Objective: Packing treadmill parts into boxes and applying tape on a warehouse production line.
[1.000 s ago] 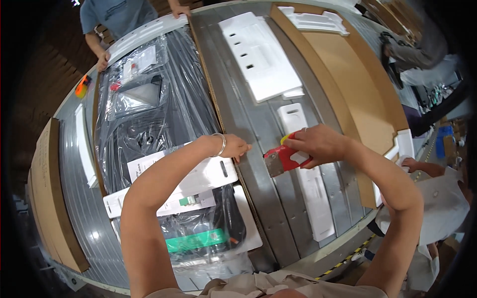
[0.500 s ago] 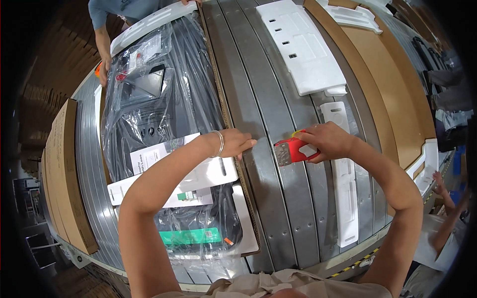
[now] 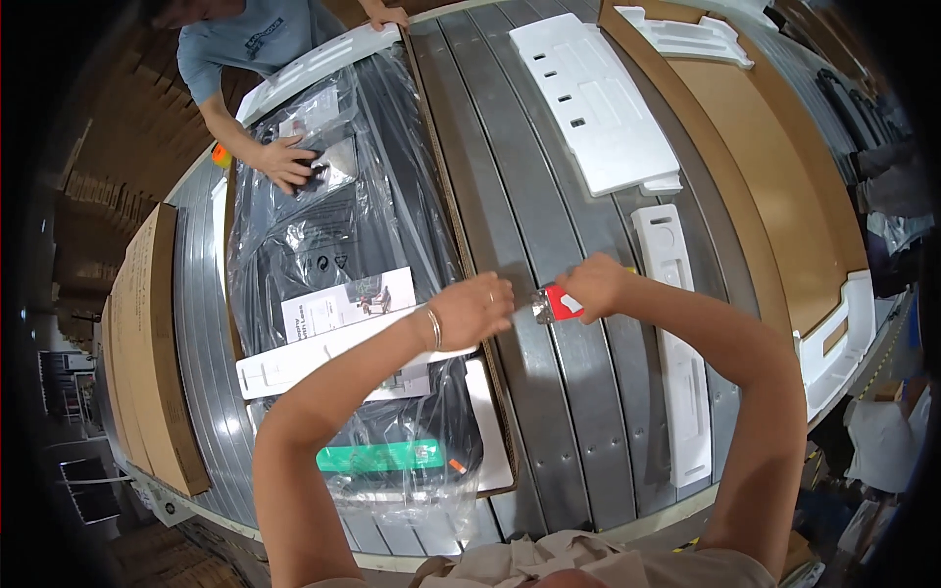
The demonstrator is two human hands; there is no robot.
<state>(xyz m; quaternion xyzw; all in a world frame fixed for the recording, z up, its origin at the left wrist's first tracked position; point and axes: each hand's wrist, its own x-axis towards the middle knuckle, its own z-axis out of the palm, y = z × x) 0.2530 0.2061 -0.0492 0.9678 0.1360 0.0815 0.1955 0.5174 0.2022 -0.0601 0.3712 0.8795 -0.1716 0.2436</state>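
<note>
The red hand-held tape dispenser with a metal front plate (image 3: 562,303) is above the grey slatted metal table (image 3: 549,421), grasped in the right hand (image 3: 596,284). Near it at nine o'clock is the left hand (image 3: 475,312), fingers bent (a silvery bangle (image 3: 433,331) circles the wrist); I cannot tell whether it pinches anything. Toward ten lies a dark item in clear plastic (image 3: 314,220) inside a brown cardboard carton (image 3: 444,176), a co-worker's hand (image 3: 284,165) over it. At four rests a long white foam strip (image 3: 684,392); at twelve, a broad white foam panel (image 3: 603,118).
</note>
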